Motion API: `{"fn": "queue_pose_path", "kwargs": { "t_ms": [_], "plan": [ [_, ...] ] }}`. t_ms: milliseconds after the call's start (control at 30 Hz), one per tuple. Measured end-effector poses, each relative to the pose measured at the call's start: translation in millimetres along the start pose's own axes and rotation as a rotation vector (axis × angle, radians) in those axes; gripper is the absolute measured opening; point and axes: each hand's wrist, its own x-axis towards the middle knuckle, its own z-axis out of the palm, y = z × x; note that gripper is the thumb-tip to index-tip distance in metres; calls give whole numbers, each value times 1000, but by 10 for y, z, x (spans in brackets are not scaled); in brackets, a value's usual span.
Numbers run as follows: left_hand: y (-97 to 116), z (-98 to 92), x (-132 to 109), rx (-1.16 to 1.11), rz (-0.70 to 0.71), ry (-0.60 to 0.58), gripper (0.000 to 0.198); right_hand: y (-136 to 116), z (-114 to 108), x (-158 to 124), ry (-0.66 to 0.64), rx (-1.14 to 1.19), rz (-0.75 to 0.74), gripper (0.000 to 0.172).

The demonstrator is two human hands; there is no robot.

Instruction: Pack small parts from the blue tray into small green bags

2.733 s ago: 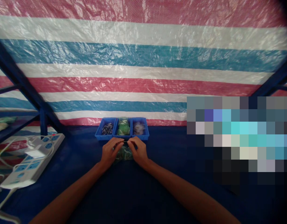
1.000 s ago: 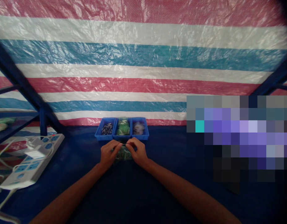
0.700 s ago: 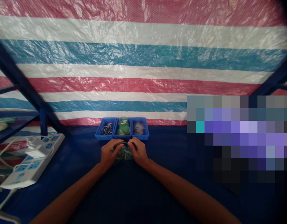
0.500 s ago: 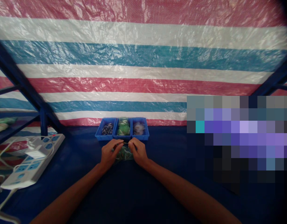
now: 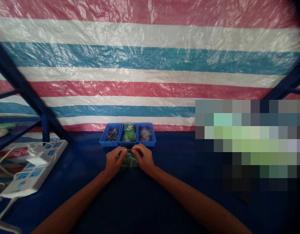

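Observation:
My left hand (image 5: 115, 159) and my right hand (image 5: 143, 158) face each other just in front of the small blue bins. Both are closed in a fingertip pinch on a thin slender piece (image 5: 129, 149), dark with a yellowish glint; it is too small to name. Directly beneath them on the blue table lies a clear greenish plastic bag (image 5: 130, 161) with small thin parts in it, its sides partly covered by my fingers. Behind stand a left bin (image 5: 105, 143) of black and silver slim parts, a middle bin (image 5: 127, 144) holding a green bag, and a right bin (image 5: 147, 143) with whitish translucent pieces.
A white power strip (image 5: 30, 185) with plugs and cables lies on the left by the blue metal frame (image 5: 30, 94). A striped plastic sheet (image 5: 150, 58) hangs behind the blue table (image 5: 130, 201). A pixelated patch hides the right side.
My right hand's fingertips have moved slightly left, closer to my left fingertips, and less of the thin piece shows between them. The bins stay put.

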Motion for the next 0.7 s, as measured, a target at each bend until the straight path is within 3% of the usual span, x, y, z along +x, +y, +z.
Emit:
{"fn": "queue_pose_path", "kwargs": {
  "t_ms": [133,267,500,700],
  "plan": [
    [-24,12,-3,-8,-36,-8,26,-14,-10,15,-11,-16,-23,18],
    [-70,49,-7,-111,-66,56,21,-24,-23,20,-25,-38,-32,23],
    [-65,61,18,-84,12,19,14,-32,-32,26,-32,-64,-33,28],
    [-48,42,23,-12,-21,36,21,-20,-21,-4,-26,-22,-7,18]
  ]
}}
